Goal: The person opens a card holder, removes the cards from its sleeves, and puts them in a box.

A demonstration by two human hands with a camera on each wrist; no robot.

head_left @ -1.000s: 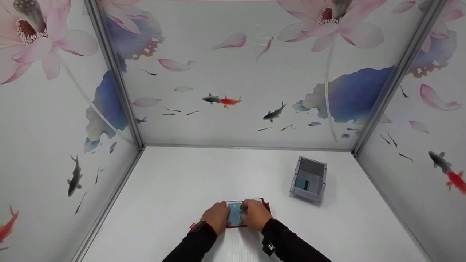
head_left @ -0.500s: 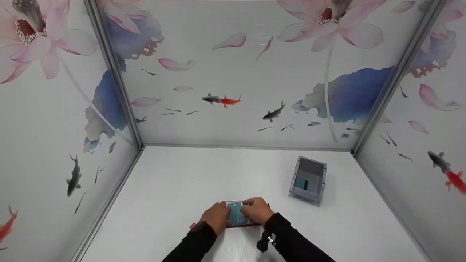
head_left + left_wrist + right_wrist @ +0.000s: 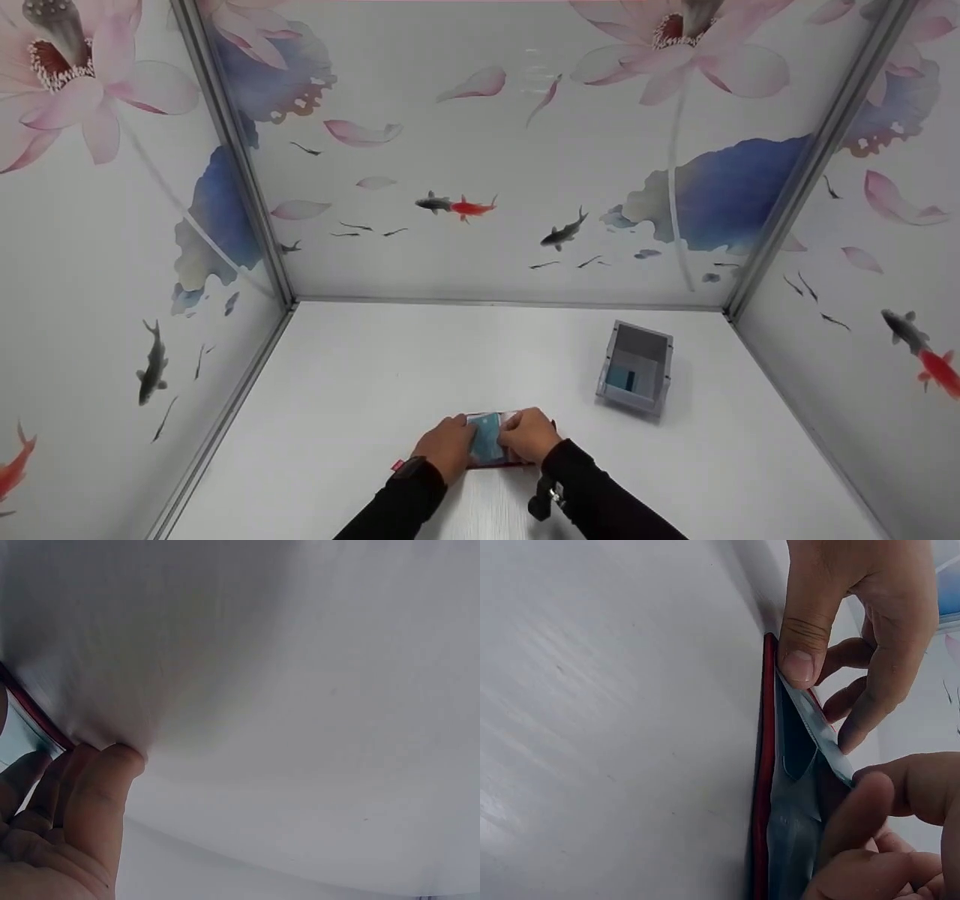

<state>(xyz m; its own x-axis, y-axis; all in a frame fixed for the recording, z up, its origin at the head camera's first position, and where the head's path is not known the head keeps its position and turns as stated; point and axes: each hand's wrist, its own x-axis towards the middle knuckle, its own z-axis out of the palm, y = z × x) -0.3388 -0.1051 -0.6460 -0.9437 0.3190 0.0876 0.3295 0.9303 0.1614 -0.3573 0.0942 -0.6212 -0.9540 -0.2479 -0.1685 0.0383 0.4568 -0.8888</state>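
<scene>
Holding the left end of a red wallet (image 3: pixel 511 457) on the white bench (image 3: pixel 375 367), the L hand (image 3: pixel 444 445) shows in the head view w/ fingertips by a blue card (image 3: pixel 487 439); R hand (image 3: pixel 534 435) is opposite, finger & thumb pinching at the card's right edge. Wallet's b/w both hands, nr the person. Grey bin (image 3: pixel 630 402) stands well apart, farther back on the R, w/ another card (image 3: pixel 619 377) inside. Black sleeves (image 3: pixel 397 499) on both arms; back wall (image 3: pixel 480 142) printed w/ petals & fish.

L wrist view: L fingers close together along the wallet's dark red edge, lower L corner.

R wrist view: wallet partly open, clear page (image 3: pixel 791 840) lifting off the red cover. L thumb presses the upper end; R finger & thumb nip a pale sheet (image 3: pixel 823 733), can't tell card from sleeve here.
</scene>
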